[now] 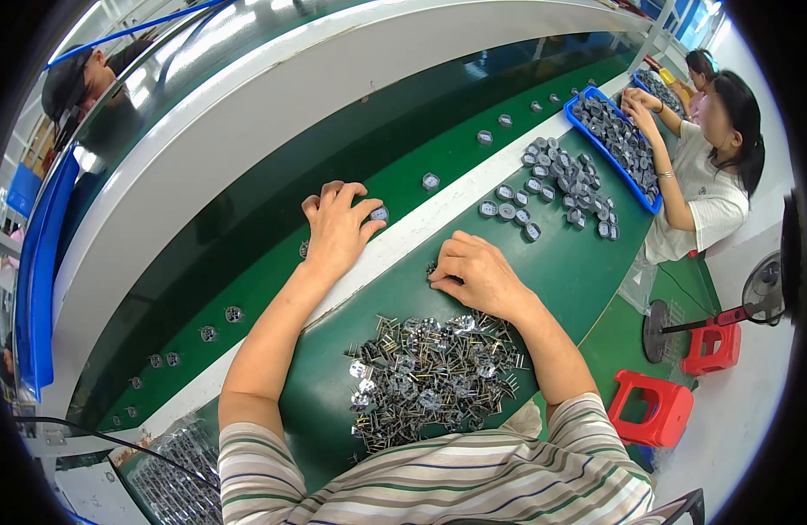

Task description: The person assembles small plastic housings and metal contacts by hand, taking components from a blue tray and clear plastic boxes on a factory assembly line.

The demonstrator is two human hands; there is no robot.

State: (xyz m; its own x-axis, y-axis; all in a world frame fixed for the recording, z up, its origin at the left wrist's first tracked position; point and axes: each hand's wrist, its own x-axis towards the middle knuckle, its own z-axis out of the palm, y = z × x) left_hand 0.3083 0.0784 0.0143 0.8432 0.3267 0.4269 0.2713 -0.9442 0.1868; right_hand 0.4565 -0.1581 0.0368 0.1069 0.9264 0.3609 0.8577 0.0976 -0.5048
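My left hand (pixel 338 229) reaches over the green conveyor belt. Its thumb and index finger close around the sides of a small grey round housing (pixel 380 213), while the other fingers curl. A small part with metallic detail (pixel 305 249) lies on the belt, partly hidden by that hand. Over the green worktop, my right hand (pixel 475 273) pinches a small dark pinned part (pixel 431 269), mostly covered by the fingers. Below it, close to my body, spreads a heap of shiny round parts with metal pins (pixel 434 372). Loose grey housings (pixel 557 179) lie on the worktop beyond my right hand.
A blue tray (pixel 653 203) of grey housings stands at the far right, with a co-worker's hands (pixel 640 105) over it. More housings (pixel 431 182) and pinned parts (pixel 208 333) dot the belt. Red stools (pixel 653 409) and a fan (pixel 762 284) stand right.
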